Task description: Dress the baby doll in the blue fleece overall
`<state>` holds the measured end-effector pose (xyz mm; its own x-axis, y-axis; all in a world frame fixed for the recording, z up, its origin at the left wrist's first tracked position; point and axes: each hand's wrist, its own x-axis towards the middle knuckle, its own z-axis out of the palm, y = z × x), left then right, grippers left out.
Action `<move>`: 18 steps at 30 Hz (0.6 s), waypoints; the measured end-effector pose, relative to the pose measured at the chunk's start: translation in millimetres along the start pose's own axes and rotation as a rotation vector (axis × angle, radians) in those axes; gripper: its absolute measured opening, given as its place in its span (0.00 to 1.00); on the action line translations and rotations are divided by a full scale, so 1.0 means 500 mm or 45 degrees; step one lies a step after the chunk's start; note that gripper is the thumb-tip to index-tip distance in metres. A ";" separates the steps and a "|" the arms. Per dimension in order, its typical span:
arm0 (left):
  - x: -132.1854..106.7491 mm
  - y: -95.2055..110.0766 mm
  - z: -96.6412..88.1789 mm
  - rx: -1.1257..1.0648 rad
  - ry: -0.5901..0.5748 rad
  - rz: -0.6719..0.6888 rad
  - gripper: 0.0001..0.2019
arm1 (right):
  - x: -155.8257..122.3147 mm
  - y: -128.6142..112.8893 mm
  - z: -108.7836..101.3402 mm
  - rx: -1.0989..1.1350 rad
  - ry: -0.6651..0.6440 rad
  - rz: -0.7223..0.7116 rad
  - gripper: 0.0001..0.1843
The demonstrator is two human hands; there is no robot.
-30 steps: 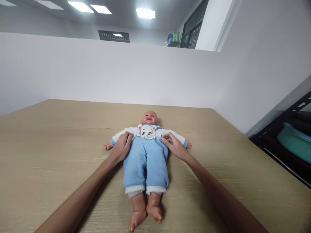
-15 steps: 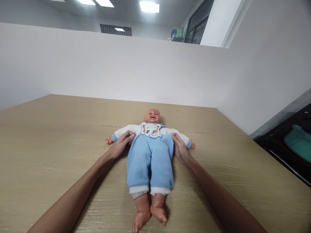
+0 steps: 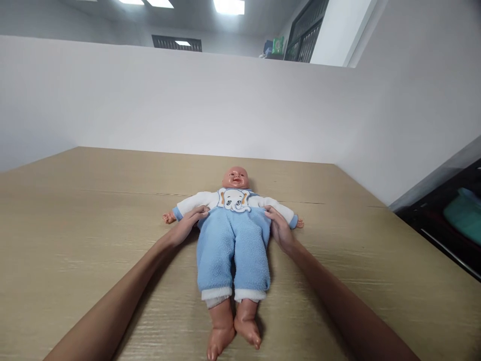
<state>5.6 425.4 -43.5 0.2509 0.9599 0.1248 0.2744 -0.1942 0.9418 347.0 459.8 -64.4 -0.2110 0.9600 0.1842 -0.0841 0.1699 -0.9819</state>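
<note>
A baby doll (image 3: 235,178) lies on its back on the wooden table (image 3: 112,240), head away from me and bare feet toward me. Light-blue fleece trousers (image 3: 233,245) with white cuffs cover its legs up to the waist. The white top carries an elephant patch (image 3: 233,200) on the chest. At the left side of the waist, my left hand (image 3: 188,224) is closed on the trousers' upper edge. My right hand (image 3: 280,229) grips the same edge on the opposite side, its fingertips over the fabric. Both thumbs are mostly hidden.
A white partition (image 3: 210,105) rises behind the table's far edge. To the right, beyond the table's edge, is a dark area with a green-teal item (image 3: 464,215). The doll's arms stretch out sideways beside my hands.
My fingers have shifted slightly over the upper edge of the trousers at both sides. The doll's position is nearly the same, and the view has tilted a little.
</note>
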 end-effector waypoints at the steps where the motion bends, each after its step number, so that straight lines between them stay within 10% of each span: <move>1: 0.002 -0.002 0.002 -0.024 0.026 0.002 0.15 | 0.002 0.002 -0.001 -0.018 0.031 -0.003 0.17; 6: 0.008 -0.005 0.014 -0.198 0.132 -0.092 0.15 | -0.006 -0.004 -0.001 -0.223 0.155 -0.068 0.18; 10: 0.011 -0.013 0.021 -0.112 0.202 -0.045 0.14 | -0.027 -0.031 -0.025 -0.968 0.137 -0.385 0.11; 18: 0.002 0.025 0.053 0.372 0.603 0.151 0.12 | -0.047 -0.030 -0.176 -1.623 0.125 -0.568 0.30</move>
<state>33.7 418.4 -39.8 -0.1296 0.9007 0.4147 0.5323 -0.2897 0.7955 438.7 454.3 -57.8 -0.3287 0.7721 0.5439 0.8384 0.5037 -0.2083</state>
